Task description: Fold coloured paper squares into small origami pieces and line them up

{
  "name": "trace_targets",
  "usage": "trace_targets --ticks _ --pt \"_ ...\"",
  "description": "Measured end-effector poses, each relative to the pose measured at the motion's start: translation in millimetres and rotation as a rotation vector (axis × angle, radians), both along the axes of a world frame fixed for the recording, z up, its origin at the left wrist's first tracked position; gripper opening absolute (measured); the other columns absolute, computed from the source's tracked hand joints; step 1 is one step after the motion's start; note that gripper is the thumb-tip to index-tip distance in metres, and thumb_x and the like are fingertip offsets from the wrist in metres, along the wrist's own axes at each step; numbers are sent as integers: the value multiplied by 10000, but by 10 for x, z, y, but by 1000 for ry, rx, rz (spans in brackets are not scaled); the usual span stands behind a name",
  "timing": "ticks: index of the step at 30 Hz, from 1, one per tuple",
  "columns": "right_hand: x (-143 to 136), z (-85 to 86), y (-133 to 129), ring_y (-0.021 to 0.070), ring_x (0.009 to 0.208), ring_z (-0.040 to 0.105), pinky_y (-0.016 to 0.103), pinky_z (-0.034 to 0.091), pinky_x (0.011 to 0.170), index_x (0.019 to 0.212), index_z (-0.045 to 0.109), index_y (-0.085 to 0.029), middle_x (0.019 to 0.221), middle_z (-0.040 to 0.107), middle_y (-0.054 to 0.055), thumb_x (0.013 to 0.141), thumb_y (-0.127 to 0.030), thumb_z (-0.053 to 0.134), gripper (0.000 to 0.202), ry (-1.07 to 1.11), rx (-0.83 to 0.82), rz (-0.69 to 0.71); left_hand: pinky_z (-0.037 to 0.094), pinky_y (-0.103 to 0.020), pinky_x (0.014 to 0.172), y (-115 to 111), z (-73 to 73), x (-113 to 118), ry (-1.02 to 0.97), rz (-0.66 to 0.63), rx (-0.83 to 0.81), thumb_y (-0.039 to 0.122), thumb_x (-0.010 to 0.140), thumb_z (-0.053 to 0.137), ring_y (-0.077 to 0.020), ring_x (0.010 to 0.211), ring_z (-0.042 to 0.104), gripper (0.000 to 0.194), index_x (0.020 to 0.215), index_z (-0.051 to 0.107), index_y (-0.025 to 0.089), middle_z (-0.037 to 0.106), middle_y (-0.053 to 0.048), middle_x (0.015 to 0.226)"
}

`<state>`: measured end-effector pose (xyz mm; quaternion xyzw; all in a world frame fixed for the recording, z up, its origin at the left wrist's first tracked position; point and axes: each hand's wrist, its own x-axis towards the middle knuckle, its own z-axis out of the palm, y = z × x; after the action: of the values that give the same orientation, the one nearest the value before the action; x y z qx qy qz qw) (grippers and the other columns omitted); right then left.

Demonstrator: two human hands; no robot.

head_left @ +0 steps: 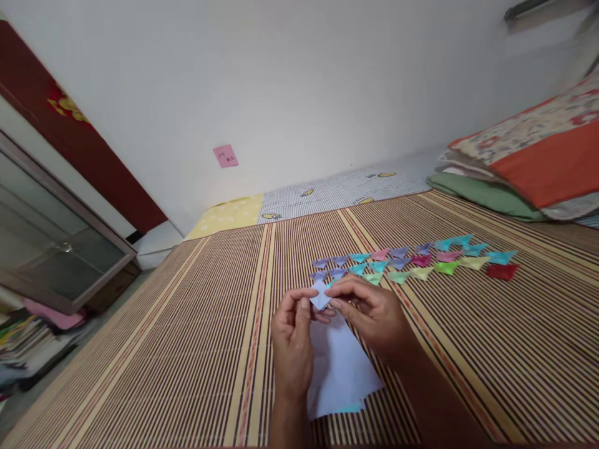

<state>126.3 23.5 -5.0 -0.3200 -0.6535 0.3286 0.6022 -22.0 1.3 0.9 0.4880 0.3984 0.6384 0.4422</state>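
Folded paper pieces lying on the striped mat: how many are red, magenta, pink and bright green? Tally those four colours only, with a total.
Red piece: 1
Magenta piece: 1
Pink pieces: 2
Bright green piece: 1
Total: 5

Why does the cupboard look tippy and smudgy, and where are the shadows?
Head view: the cupboard leans and smears, probably from the lens stretching the edge; soft shadow on the pale blue sheet below the left hand and right hand; wall brightest mid-picture, dimmer towards the sides; writing on the pink note too blurry to read.
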Motion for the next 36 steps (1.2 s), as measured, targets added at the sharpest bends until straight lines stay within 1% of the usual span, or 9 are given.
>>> trace_targets --ticks 2,5,10,15,19,22,25,31,36 --pt "13 14 -3 187 877 682 327 533 778 948 754 -229 912 712 25 877 -128 711 131 7 5 4 548 -255 717 -1 -11 -46 24 -33 -4 353 974 654 -150 730 707 186 1046 696 186 734 -20 809" --pt "22 27 -12 195 869 683 331 536 771 925 752 -224 898 709 25 833 -110 746 147 14 2 -11 544 -261 757 0 -20 -102 73 -62 -5 345 978 656 -156 778 704 198 1105 703 202 740 -23 839" --pt "17 27 -18 190 867 679 326 533 769 921 747 -229 895 705 18 835 -115 755 144 10 5 -8 529 -259 761 15 -19 -157 112 -92 -2 354 967 673 -149 760 676 204 1091 730 204 718 -14 806" --pt "6 30 -22 185 879 674 330 522 797 914 734 -232 903 696 8 833 -93 752 162 -8 9 -21 533 -257 746 14 -20 -151 118 -64 3 346 945 697 -145 747 663 168 1020 749 204 706 -10 823" --pt "-15 39 -26 181 855 663 339 513 796 870 715 -224 866 685 5 879 -138 739 89 0 39 -36 538 -250 723 7 -8 -106 103 -23 -1 340 917 723 -145 726 663 152 924 760 193 722 -17 812" --pt "-38 39 -26 182 843 649 341 508 785 828 696 -219 847 675 7 908 -168 724 100 23 42 -40 530 -241 710 5 2 -70 97 17 6 323 903 735 -145 714 654 146 863 756 184 713 -11 759" --pt "-61 13 -23 184 847 633 335 497 774 810 691 -218 849 662 10 917 -179 711 116 49 -14 -32 522 -231 692 3 4 -48 100 40 9 311 898 739 -139 694 637 144 837 747 181 697 -3 727" --pt "-91 -57 -5 162 710 557 303 447 662 796 684 -218 758 612 -10 912 -263 715 129 102 -198 13 509 -213 648 2 -2 -20 107 87 -8 318 886 748 -129 674 621 153 832 738 175 684 -1 720" --pt "-107 -26 -9 161 717 567 300 454 678 757 658 -214 746 611 -8 911 -245 701 163 124 -157 -1 513 -200 645 -12 20 25 83 124 -20 294 852 786 -119 685 623 144 820 714 174 682 2 744"
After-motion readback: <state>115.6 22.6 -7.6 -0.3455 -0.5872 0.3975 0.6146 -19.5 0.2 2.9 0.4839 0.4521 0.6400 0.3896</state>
